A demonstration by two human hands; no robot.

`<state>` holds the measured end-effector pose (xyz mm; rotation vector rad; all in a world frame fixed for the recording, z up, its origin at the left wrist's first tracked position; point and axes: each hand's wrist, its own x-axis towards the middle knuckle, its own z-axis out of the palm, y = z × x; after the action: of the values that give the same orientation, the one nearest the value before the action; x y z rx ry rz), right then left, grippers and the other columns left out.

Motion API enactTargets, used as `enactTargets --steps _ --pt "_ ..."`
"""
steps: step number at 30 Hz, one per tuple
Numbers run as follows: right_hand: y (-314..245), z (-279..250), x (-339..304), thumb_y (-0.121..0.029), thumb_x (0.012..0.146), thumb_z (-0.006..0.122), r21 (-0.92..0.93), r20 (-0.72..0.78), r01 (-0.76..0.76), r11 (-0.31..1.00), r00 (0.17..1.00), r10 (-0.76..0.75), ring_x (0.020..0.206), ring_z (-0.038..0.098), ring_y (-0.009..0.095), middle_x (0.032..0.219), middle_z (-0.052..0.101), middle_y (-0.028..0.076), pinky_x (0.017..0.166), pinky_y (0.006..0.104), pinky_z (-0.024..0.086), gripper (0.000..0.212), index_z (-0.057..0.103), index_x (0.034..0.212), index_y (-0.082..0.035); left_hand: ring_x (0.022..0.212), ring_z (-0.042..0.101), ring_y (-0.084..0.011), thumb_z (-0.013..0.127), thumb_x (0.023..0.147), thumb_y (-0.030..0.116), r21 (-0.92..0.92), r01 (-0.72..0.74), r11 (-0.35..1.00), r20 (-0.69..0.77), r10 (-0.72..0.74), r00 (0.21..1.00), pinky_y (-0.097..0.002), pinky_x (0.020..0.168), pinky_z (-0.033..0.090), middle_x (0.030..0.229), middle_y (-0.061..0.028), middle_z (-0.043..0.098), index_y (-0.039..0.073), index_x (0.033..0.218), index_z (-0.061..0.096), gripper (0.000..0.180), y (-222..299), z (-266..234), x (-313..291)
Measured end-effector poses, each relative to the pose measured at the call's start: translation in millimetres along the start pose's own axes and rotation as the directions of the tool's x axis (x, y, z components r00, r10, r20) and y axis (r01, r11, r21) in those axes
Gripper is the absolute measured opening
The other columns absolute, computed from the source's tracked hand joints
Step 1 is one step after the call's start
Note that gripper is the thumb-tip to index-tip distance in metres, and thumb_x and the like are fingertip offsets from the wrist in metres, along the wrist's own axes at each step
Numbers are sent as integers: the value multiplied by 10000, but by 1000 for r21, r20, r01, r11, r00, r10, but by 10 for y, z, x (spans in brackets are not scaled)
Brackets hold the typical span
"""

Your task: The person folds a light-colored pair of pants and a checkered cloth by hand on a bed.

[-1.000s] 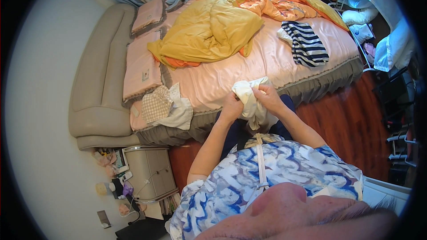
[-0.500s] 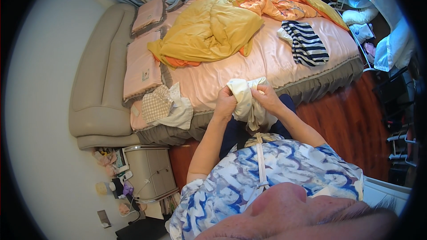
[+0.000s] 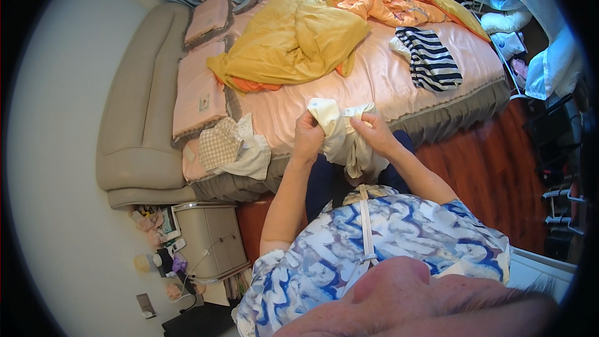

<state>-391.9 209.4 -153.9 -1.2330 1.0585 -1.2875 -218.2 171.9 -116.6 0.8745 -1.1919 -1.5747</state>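
A cream-coloured cloth garment [image 3: 340, 140] hangs between my two hands, in front of my lap and close to the bed's near edge. My left hand [image 3: 308, 136] pinches its edge on the left. On the right, my right hand [image 3: 373, 131] grips the same edge with thumb and fingers. The upper edge is held spread, while the rest droops in folds toward my knees. What kind of garment it is cannot be made out. Left of my left hand, a beige checked cloth [image 3: 219, 145] and a pale cloth [image 3: 253, 159] lie on the bed's near corner.
A pink-sheeted bed [image 3: 299, 106] carries a yellow quilt [image 3: 299, 37], a black-and-white striped garment [image 3: 430, 59] and pink pillows [image 3: 201, 90]. At its left is a beige headboard [image 3: 140, 100]. A cluttered nightstand [image 3: 215, 237] stands at lower left. Wooden floor [image 3: 468, 156] lies at right.
My left hand has shifted slightly left and up, my right hand slightly up. The garment's upper edge is lifted and pulled a little wider between them.
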Motion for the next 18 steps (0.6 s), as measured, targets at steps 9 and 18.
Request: enactTargets --steps 9,18 --pt "-70 -44 123 -210 933 552 39 -18 14 999 1000 -13 722 496 20 763 594 -58 617 224 420 268 678 908 25 969 600 -120 579 854 -33 -150 -64 987 58 74 996 -271 816 508 1092 -34 602 47 1234 501 396 95 36 201" --pt "-201 -323 266 -245 938 559 -17 -144 31 999 989 -33 711 511 24 761 605 -45 628 215 425 289 675 903 17 887 602 -114 426 992 217 122 2 993 42 -7 999 -233 785 491 1043 -37 608 54 1412 330 460 613 -289 298"
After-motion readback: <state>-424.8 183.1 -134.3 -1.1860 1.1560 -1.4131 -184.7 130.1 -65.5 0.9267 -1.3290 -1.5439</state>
